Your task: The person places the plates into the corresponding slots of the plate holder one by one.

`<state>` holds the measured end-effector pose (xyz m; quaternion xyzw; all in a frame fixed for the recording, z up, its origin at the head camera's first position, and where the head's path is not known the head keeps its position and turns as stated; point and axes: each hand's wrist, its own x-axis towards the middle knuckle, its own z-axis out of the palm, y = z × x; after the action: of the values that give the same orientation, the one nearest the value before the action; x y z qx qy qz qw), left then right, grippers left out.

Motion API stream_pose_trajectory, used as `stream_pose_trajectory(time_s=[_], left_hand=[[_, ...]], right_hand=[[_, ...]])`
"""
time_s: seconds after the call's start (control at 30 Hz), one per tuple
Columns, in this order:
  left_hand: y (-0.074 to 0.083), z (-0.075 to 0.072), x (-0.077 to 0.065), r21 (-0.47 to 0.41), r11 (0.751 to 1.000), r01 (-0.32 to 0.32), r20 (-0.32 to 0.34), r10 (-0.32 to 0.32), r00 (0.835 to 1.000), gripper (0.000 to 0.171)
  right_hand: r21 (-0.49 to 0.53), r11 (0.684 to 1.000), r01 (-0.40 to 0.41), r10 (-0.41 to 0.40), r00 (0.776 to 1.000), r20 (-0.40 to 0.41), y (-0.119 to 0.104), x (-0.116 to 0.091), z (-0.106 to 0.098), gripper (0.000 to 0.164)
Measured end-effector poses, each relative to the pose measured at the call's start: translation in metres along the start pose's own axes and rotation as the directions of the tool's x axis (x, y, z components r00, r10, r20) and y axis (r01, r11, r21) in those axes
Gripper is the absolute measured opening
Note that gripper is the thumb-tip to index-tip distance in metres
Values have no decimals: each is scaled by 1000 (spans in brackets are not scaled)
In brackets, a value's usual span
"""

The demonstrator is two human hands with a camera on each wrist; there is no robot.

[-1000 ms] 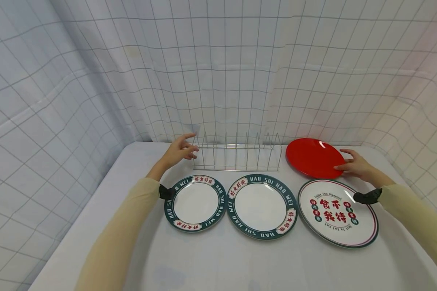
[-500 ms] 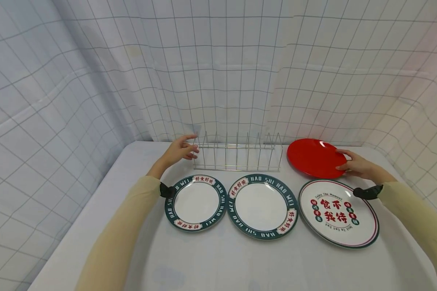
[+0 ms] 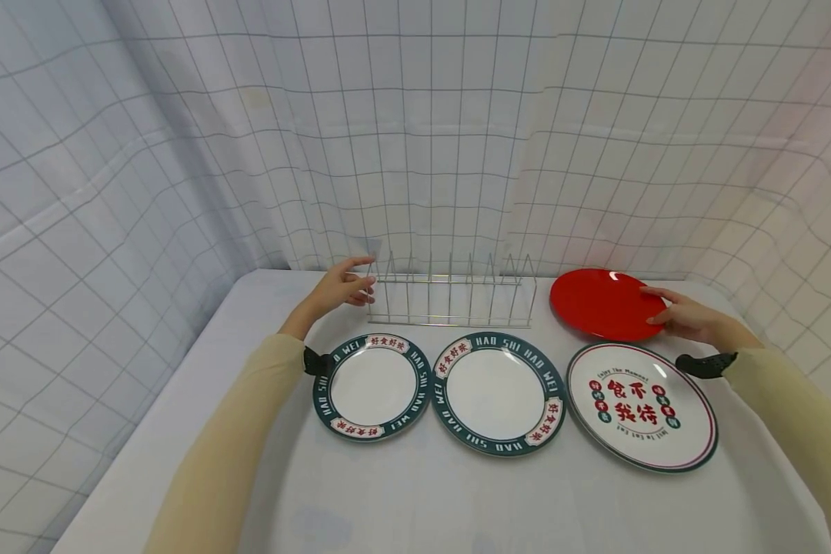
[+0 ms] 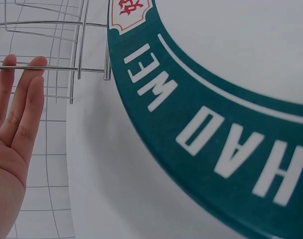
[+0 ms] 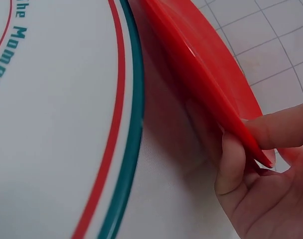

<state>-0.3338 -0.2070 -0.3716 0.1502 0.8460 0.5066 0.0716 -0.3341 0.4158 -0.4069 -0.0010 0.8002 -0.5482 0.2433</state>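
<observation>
At the right, my right hand [image 3: 695, 319] pinches the right rim of a glossy red plate [image 3: 599, 305]. In the right wrist view the plate's rim [image 5: 226, 109] lies between thumb and fingers, its near edge tilted up. At the back stands a wire dish rack [image 3: 450, 300] with upright dividers. My left hand [image 3: 335, 288] is at the rack's left end. The left wrist view shows its fingers [image 4: 27, 107] fairly straight, their tips touching a wire of the rack [image 4: 42, 67].
A row of plates lies in front of the rack: a small green-rimmed plate [image 3: 374, 385], a larger green-rimmed plate [image 3: 498, 396] and a large white plate with red lettering [image 3: 644, 446]. The red plate is just behind the lettered one. A grid-patterned curtain [image 3: 450, 138] hangs behind the white table [image 3: 422, 500].
My right hand's fingers have closed onto the red plate's rim, and the plate has shifted slightly to the right. My left hand has stayed at the rack.
</observation>
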Motion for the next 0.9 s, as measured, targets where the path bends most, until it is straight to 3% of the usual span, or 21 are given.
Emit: stream_pose_trajectory(time_s=[0.13,0.33,0.6,0.7,0.83,0.9], left_hand=[[11,1,-7,2,1000,10,6,-10,1000,56],[11,1,-8,-6,1000,4,-6,-4,1000,56],[8,2,-7,-23,1000,2,-8,-2,1000,57],[8,1,-7,-34,999,2,-9,-3,1000,58],[9,2,-7,-29,1000,9,-14,-9,1000,58],[9,2,-7,-22,1000,14,-18,-14,1000,58]], right_hand=[[20,1000,0,0,1000,-1,5,2,0,80],[62,998,18,-21,998,55,4,0,-2,76],[171,977,127,-131,991,13,9,-6,0,71],[283,940,193,-207,978,21,11,-10,-1,69],[453,855,255,-303,952,36,13,-15,0,59],[490,826,279,-330,944,18,14,-17,1,55]])
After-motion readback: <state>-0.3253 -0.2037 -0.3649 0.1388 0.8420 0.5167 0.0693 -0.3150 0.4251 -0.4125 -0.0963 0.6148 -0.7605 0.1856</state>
